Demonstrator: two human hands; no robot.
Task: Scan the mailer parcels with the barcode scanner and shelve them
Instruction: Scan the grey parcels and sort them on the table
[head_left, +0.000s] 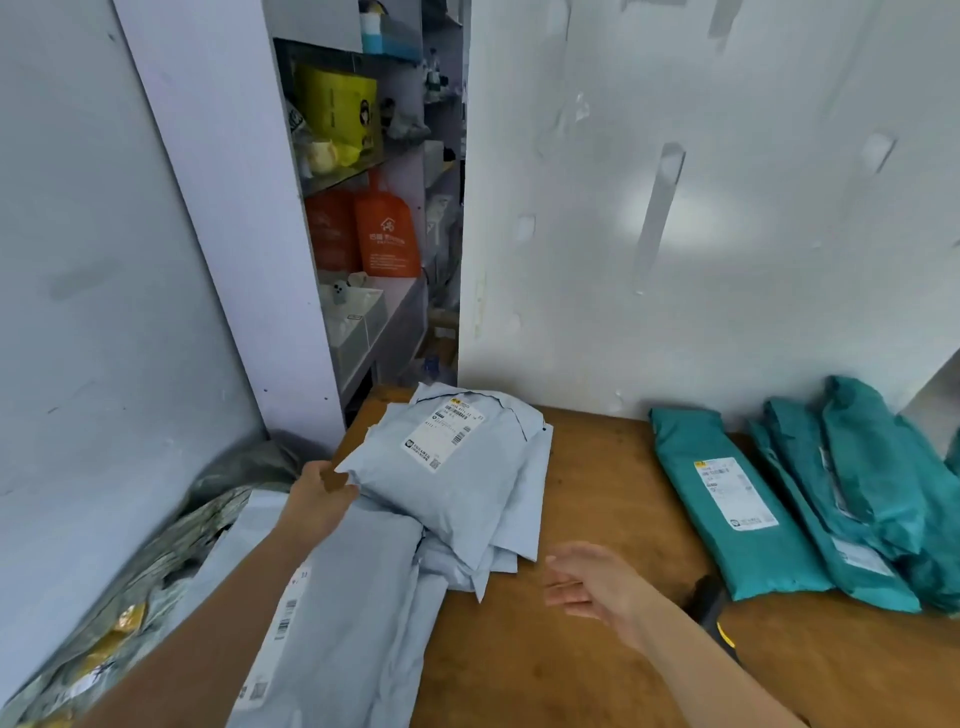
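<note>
Left hand (319, 501) pinches the corner of the top grey parcel (447, 473) on the pile at the desk (597, 478) edge; right hand (592, 579) hangs open, empty, beside the scanner (709, 605). I judge scanning comes next: grab the scanner, aim at the label (445, 434)

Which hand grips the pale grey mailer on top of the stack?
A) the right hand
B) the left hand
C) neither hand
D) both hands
B: the left hand pinches the near-left corner of the pale grey mailer, while the right hand hovers open over the wooden table, touching nothing.
</note>
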